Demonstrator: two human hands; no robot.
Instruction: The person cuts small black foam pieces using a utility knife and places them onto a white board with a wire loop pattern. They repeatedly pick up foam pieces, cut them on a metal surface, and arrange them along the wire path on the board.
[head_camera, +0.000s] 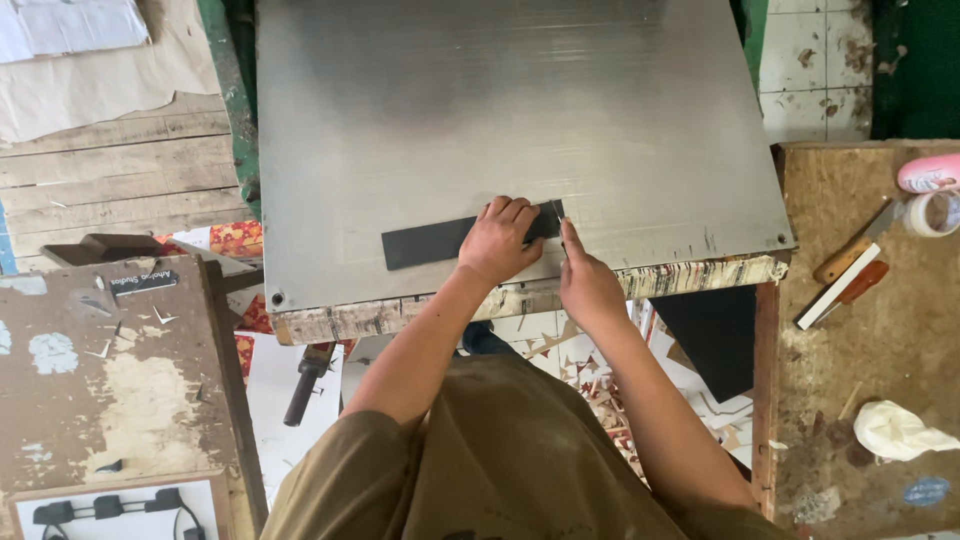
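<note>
A long black strip (425, 243) lies flat near the front edge of a grey metal plate (500, 110). My left hand (500, 240) presses down on the strip's right part, fingers spread over it. My right hand (585, 280) is just right of it, holding a small thin blade (557, 210) at the strip's right end. The blade's tip touches the strip's end; most of the tool is hidden in my fingers.
A worn wooden block (100, 380) stands at left, and a dark handle (305, 380) hangs below the plate. On the right bench (880, 340) lie a chisel (850, 250), a white-and-orange tool (838, 288), tape roll (930, 212), pink object (930, 172) and crumpled cloth (900, 430). Paper scraps (590, 375) litter the floor.
</note>
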